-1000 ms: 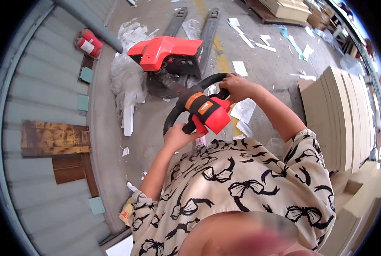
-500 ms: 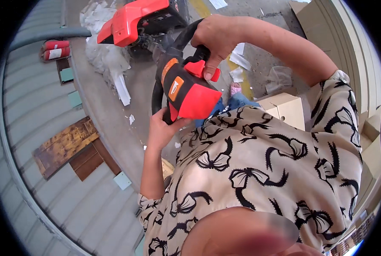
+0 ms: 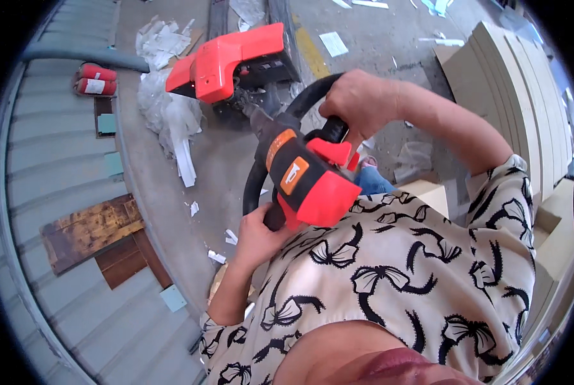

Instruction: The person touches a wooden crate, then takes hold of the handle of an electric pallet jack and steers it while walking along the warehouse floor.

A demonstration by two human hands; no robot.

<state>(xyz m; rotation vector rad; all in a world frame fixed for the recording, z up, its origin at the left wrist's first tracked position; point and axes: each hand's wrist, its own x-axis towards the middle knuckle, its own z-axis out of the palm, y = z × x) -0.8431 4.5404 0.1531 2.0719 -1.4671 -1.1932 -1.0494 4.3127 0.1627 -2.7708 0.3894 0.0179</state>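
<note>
The red-and-black tiller head (image 3: pixel 309 173) of a powered pallet truck is held in front of the wearer's chest, tilted, with its red end toward the patterned blouse (image 3: pixel 390 282). A black looped handlebar (image 3: pixel 251 186) curves around it on both sides.

The right grip (image 3: pixel 364 106) — a bare hand — is wrapped around the handlebar on the far right side of the tiller head, fingers curled over the bar. Its thumb reaches down beside a red lever (image 3: pixel 330 151); whether it presses the lever, I cannot tell. The left grip (image 3: pixel 261 234) is closed on the handlebar at the near left side of the tiller head, against the red housing, with some fingertips hidden.

Beyond the tiller head and a little to its left stands the truck's red body (image 3: pixel 235 61), its two dark forks (image 3: pixel 217 19) pointing away. Left of that body, crumpled clear plastic sheeting (image 3: pixel 168 106) lies on the concrete floor (image 3: pixel 171 205). Farther left of the tiller head, two red fire extinguishers (image 3: pixel 95 80) rest by the corrugated wall (image 3: pixel 62 160). To its right are a cardboard carton (image 3: pixel 428 196) and, farther out, a stack of pale panels (image 3: pixel 512 109) — upright, leaning side by side.
</note>
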